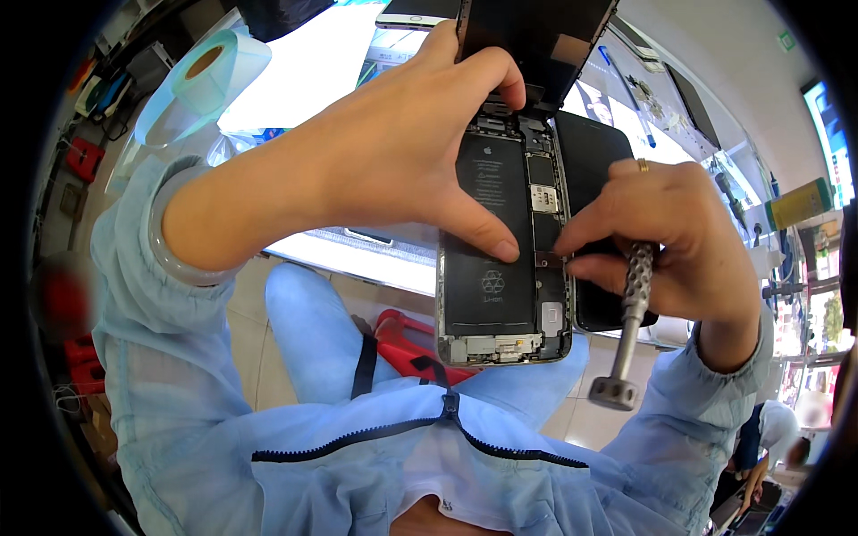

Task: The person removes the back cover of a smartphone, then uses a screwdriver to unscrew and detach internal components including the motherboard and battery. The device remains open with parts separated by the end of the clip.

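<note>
An opened smartphone point(451, 304) is held up in front of me, its black battery point(487, 201) and circuit board bare. Its screen panel point(523, 40) stands raised at the far end. My left hand point(393, 143) grips the phone, thumb lying across the battery and index finger curled by the screen panel. My right hand point(675, 228) has a silver screwdriver point(635, 286) tucked in it, the wide end hanging toward me. Its index finger and thumb come close together at a small metal plate point(547, 260) on the board's right edge; whether they pinch it I cannot tell.
Just right of the opened phone lies a dark phone point(594, 147) on the bright worktable. A roll of pale blue film point(214, 71) stands at the far left. A blue pen-like tool point(630, 94) and a yellow-green container point(798, 204) are on the right. Below is a red stool point(407, 344).
</note>
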`<state>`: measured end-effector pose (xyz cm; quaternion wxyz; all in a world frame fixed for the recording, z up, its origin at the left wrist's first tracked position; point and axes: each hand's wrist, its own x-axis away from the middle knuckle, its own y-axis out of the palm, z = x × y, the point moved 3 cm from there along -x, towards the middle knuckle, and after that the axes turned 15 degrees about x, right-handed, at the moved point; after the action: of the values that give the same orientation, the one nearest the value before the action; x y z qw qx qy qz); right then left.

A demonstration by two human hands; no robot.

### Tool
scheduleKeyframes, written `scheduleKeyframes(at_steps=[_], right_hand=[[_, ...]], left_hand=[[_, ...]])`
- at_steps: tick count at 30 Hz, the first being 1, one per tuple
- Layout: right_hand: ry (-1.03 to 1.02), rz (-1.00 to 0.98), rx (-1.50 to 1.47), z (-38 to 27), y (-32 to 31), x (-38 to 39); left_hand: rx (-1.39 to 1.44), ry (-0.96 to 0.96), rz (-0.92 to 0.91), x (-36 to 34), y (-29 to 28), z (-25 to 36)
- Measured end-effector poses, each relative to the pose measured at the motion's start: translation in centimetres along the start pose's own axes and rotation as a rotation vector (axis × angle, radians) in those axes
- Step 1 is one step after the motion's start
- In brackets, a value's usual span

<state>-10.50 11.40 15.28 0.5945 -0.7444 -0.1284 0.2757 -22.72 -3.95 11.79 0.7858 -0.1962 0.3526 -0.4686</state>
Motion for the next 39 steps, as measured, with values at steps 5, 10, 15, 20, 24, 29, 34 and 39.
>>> scheduleKeyframes(at_steps=[5, 10, 15, 20, 24, 29, 34, 39], right_hand=[[0.115, -0.027, -0.017, -0.5, 0.6, 0.2], [0.39, -0.07, -0.063, -1.8, 0.8, 0.3], [0.408, -0.066, -0.028, -2.1, 0.9, 0.0], [0.421, -0.114, -0.032, -1.0, 1.3, -0.3], [0.516, -0.195, -0.141, -0.6, 1.3, -0.7], [0.51, -0.282, -0.199, -0.8, 1.3, -0.8], [0.658, -0.22, -0.346, 1.2, -1.4, 0.0], [0.776, 0.205, 0.48, 9.9, -4.1, 3.2]], left_hand=[[-0.001, -0.019, -0.003, 0.0, 0.0, 0.0], [0.004, -0.007, 0.007, 0.1, 0.1, -0.1], [-0.017, -0.025, 0.01, 0.1, 0.0, 0.3], [-0.006, -0.043, 0.005, -0.2, 0.1, 0.1], [-0.007, -0.04, -0.004, -0.2, 0.0, 0.3], [0.019, -0.045, -0.002, 0.0, 0.0, 0.2], [0.008, -0.068, -0.008, 0.2, 0.1, 0.3], [0.0, -0.105, -0.025, 0.3, -0.1, 0.8]])
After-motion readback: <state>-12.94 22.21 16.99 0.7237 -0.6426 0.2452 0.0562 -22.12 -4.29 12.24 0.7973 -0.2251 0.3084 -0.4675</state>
